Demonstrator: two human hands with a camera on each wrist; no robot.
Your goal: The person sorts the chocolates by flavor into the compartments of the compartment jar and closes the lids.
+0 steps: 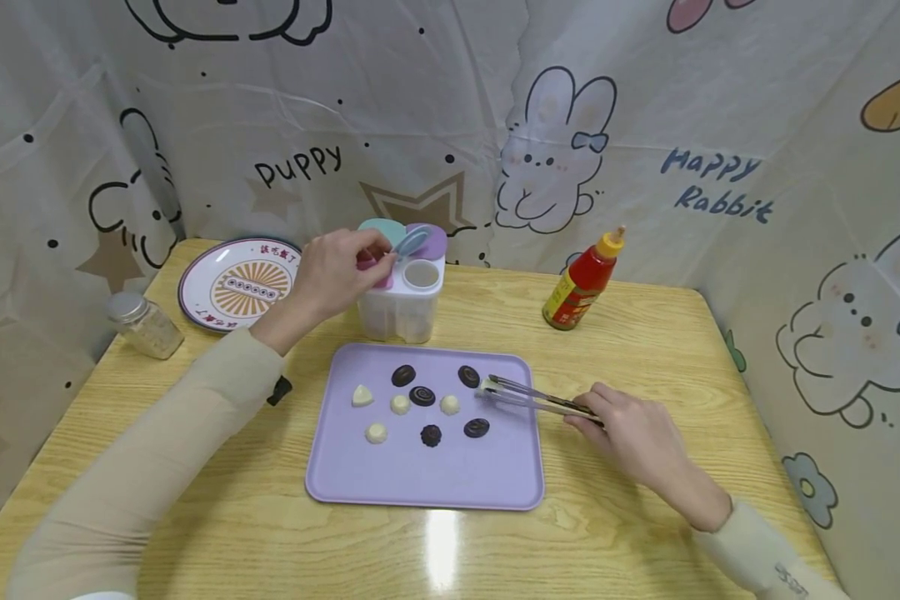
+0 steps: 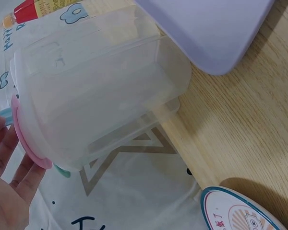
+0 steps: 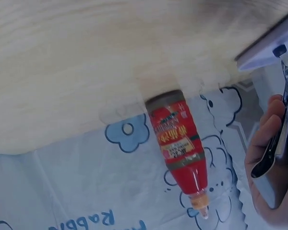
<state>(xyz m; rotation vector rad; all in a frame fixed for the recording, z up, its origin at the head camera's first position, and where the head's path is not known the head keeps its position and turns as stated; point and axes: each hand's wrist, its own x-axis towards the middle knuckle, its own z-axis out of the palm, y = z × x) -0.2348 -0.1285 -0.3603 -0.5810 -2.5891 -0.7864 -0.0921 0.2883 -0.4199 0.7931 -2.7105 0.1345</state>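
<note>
My left hand pinches the raised light-blue lid of a translucent storage container, whose round opening is uncovered. In the left wrist view, other fingers of that hand lie at the pink lid. My right hand grips metal tongs near their rear end. The tong tips are around a small white chocolate at the right side of the purple tray. Several dark chocolates and white chocolates lie spread over the tray.
Behind the tray to the right stands a red sauce bottle with a yellow cap. A patterned plate and a glass shaker jar are at the back left. A printed curtain encloses the wooden table.
</note>
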